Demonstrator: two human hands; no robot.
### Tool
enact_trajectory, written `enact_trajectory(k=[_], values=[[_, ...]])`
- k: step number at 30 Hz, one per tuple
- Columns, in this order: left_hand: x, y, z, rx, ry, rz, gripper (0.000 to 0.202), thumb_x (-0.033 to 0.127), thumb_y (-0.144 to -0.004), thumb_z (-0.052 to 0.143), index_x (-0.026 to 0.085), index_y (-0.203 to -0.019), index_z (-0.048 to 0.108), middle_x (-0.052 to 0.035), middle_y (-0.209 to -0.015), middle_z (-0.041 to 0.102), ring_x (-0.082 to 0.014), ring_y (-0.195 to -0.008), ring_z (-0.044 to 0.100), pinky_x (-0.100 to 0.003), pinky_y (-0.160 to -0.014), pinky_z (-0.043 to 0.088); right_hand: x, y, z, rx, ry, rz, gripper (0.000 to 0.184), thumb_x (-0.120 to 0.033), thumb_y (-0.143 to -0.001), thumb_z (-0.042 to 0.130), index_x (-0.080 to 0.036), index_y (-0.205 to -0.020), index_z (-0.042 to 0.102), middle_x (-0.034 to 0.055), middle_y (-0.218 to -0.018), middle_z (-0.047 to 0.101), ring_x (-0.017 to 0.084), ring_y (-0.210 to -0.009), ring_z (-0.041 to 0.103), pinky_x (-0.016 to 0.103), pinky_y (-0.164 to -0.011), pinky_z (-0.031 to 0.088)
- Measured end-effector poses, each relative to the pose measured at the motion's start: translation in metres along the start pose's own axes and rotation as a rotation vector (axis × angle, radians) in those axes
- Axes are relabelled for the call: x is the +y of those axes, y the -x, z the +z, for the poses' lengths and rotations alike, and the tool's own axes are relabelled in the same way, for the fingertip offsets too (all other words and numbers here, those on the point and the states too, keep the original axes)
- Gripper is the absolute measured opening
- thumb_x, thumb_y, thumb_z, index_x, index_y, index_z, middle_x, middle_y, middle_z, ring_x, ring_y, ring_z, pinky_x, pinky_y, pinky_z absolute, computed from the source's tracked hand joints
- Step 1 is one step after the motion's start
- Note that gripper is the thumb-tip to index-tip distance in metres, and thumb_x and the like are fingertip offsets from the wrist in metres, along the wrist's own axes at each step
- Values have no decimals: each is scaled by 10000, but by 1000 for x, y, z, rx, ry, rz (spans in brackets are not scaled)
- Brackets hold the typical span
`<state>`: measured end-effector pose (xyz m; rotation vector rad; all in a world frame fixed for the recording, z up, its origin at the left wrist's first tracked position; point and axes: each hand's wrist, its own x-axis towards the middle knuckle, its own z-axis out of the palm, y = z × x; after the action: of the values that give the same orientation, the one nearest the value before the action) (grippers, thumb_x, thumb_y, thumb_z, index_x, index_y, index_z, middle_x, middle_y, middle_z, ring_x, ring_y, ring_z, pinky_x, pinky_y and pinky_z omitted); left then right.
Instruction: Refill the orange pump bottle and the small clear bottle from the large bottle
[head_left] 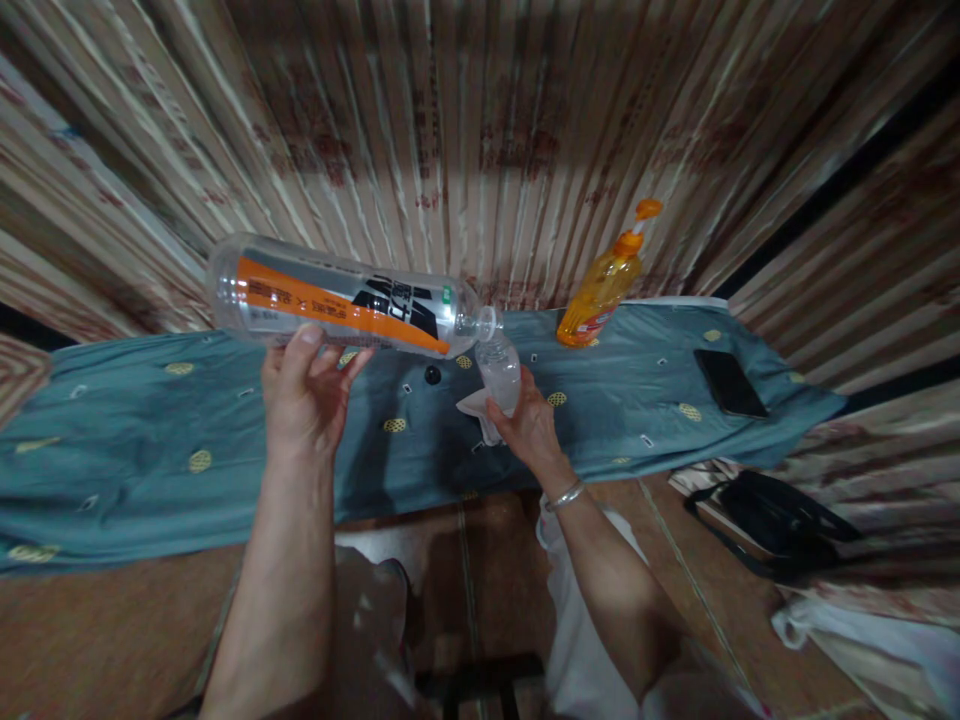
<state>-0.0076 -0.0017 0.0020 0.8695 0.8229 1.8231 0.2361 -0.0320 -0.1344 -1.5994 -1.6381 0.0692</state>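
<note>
My left hand (306,395) grips a large clear plastic bottle (337,297) with an orange and black label, tipped on its side with its mouth to the right. The mouth rests over a small clear glass (501,368). My right hand (529,425) holds that glass together with a white cloth (477,408) just above the blue-green tablecloth (150,440). A small black bottle cap (433,375) lies on the cloth under the big bottle.
An orange dish-soap bottle (604,288) with its flip cap open stands at the back right of the table. A black phone (730,383) lies near the right end. A dark bag (780,520) sits on the floor at right. Striped curtains hang behind.
</note>
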Motion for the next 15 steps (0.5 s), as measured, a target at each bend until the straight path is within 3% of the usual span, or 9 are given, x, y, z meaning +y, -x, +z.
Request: enact_trajectory(k=[8, 15], values=[[0, 0, 0, -26, -25, 20, 393, 405, -634, 917, 234, -836, 626, -12, -1000, 765, -221, -974, 715, -464, -965, 583, 1, 1, 1, 30, -7, -11, 649, -466, -948, 593, -66, -1445, 478, 231, -1217, 757, 346, -1074, 762, 473, -920, 636], [1, 0, 1, -1, 18, 6, 422, 379, -609, 947, 236, -837, 623, 14, -965, 768, -194, -931, 728, -429, -927, 619, -1, 0, -1, 26, -19, -5, 631, -441, -941, 601, -59, -1430, 486, 229, -1197, 764, 346, -1064, 767, 469, -912, 641]])
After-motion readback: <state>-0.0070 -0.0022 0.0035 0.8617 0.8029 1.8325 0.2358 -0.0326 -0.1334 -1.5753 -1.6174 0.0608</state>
